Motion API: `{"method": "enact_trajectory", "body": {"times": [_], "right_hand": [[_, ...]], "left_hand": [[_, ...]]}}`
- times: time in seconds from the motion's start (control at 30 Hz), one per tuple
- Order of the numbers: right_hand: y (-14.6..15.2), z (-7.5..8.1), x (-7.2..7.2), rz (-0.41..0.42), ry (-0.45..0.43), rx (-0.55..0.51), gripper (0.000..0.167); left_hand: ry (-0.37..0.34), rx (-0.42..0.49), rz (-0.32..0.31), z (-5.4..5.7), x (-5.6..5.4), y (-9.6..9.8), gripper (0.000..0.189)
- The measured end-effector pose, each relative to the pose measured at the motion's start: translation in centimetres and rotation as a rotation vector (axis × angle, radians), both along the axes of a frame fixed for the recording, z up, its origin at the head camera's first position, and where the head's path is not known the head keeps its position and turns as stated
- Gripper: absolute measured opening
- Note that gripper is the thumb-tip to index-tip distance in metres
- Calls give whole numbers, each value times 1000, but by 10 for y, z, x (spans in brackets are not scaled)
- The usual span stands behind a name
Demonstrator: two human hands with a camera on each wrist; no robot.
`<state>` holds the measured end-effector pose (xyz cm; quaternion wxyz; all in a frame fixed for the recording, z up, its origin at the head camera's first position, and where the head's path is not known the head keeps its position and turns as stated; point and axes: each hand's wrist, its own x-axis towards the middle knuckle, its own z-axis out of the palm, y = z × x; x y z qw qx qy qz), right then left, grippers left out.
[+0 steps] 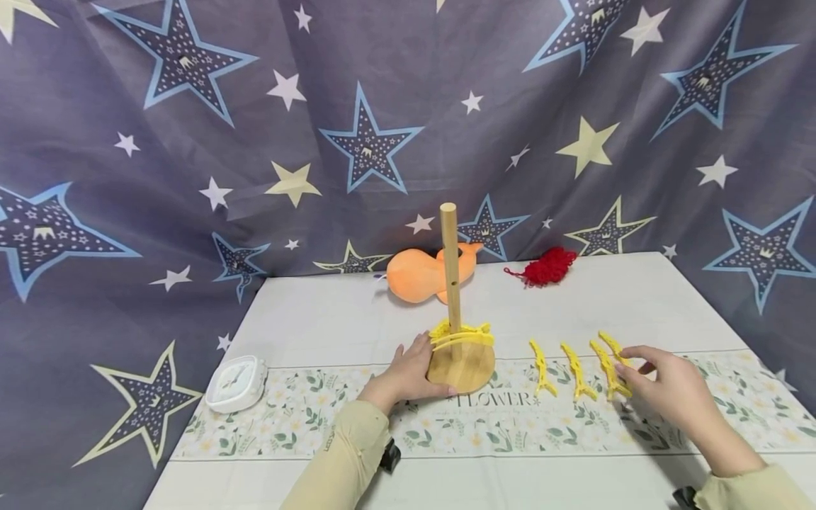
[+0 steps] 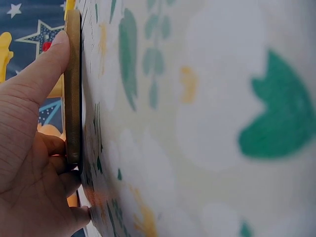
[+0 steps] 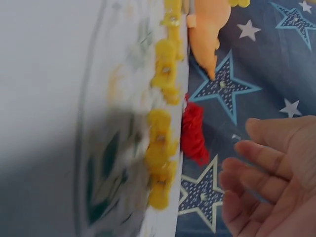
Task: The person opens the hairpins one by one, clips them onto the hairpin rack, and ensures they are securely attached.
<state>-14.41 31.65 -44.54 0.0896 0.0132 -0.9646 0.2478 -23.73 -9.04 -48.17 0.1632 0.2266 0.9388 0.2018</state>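
A wooden stand, a round base with an upright post (image 1: 451,276), stands near the middle of the table. My left hand (image 1: 408,372) grips the base (image 1: 474,368) at its left side; in the left wrist view the thumb (image 2: 47,64) presses its edge, with fingers curled behind. Yellow plastic pieces (image 1: 468,337) surround the foot of the post. To the right lie several slim yellow plastic pieces with forked ends (image 1: 576,372) in a row. My right hand (image 1: 669,389) hovers by the rightmost ones, thumb and forefinger apart; the right wrist view shows its fingers (image 3: 266,158) loosely bent, holding nothing.
An orange plush toy (image 1: 414,276) lies behind the stand, and a red yarn bundle (image 1: 550,268) at the back right. At the left sits a white clock (image 1: 236,383). A floral runner (image 1: 287,418) crosses the white table; a star-patterned curtain (image 1: 408,142) hangs behind.
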Motion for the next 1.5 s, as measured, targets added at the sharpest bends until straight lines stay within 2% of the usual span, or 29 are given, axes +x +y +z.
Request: {"method": "enact_trajectory", "body": {"times": [0.13,0.3,0.37,0.7,0.87,1.03,1.17,1.37,1.5], "right_hand": [[15,-6,0,-19,-135,60,50],[27,-15,-3,-24,-227,116,75],[29,-17,-4,-20,-251,121,79],[31,-21,-14,-19,-301,147,52],[30,-21,-18,-59,-357,146,53],[29,-21,-19,-86,-376,143,55],[29,-22,-17,-107,-364,128,52],[30,-22,-14,-172,-305,97,56],[29,-20,-11,-216,-264,87,52]], "left_hand": [[-9,-2,4,0,-1,0,116],[-15,-3,9,1,0,0,115],[-16,1,8,2,1,0,114],[-13,3,8,-1,1,-1,114],[-2,3,6,-2,0,0,114],[0,7,11,-1,1,0,114],[2,3,13,-2,1,1,114],[4,-3,11,-1,1,1,114],[5,-8,10,-1,0,0,115]]}}
